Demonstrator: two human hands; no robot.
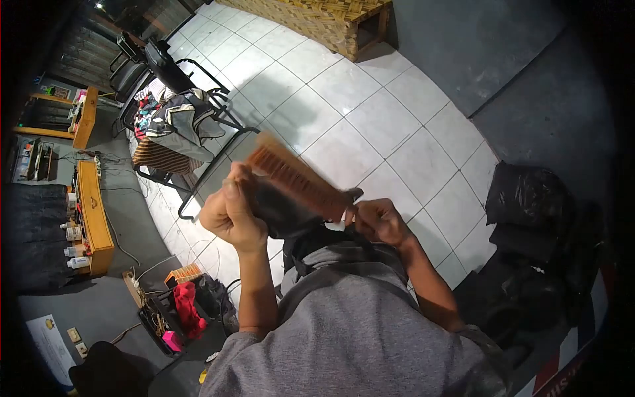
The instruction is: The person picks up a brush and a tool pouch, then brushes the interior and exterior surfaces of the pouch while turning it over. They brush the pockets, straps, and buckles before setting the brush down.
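Grey shirt point(350, 317): nearest, just below both hands; a low stroke could rub bristles against the cloth and perhaps mark it.
Right hand point(385, 223): fingers wrapped around the right end of a brush point(297, 178); a slack hold might let the handle twist.
Left hand point(231, 210): fingers curled at the left side of a glossy black item point(281, 213); how hard they pinch is hidden, and a weak hold could let it slip under pressure.
Brush: blurred, slanting toward far left, its tip near the left hand; an overlong stroke could catch those knuckles.
Black item: raised between the hands, partly covered by the brush; pressing unevenly might tip it or scuff its surface.
Tiled floor point(403, 159): beyond and below; anything dropped would likely strike hard tile.
Metal frame point(231, 142): far left, well apart, bearing piled clothes point(178, 122); loosely draped, they might slide if bumped.
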